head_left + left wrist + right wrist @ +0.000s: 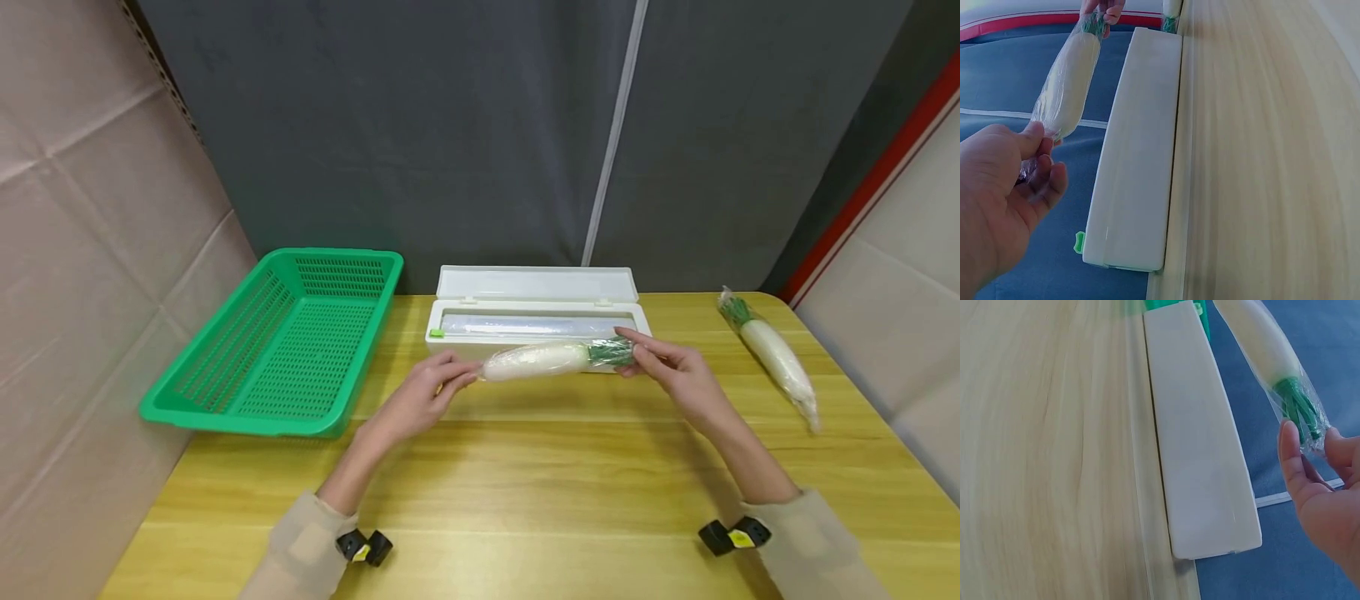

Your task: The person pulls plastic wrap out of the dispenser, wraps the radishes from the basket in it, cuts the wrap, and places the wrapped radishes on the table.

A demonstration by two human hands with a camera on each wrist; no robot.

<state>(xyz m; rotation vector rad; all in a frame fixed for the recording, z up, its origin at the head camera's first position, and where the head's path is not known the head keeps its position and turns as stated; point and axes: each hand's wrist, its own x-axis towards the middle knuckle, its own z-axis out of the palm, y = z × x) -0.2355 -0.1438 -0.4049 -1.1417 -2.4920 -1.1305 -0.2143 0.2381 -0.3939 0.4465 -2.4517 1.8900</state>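
A white radish [538,360] wrapped in clear film is held level above the table, in front of the white film box. My left hand [426,390] pinches the twisted film at its root end between thumb and fingers. At the other end, my right hand [675,375] grips the film around the green leaf stubs [1297,406]. Behind the radish stands the cling film box [540,321], lid raised, with a roll of clear film inside and a green slider [437,333] at its left. The wrapped radish [1069,84] slants up between both hands in the left wrist view.
A green plastic basket [341,408] stands on the left of the wooden table [547,500]. Another film-wrapped radish [776,358] lies at the right. A dark grey curtain [420,142] hangs behind the table, with pale walls on both sides.
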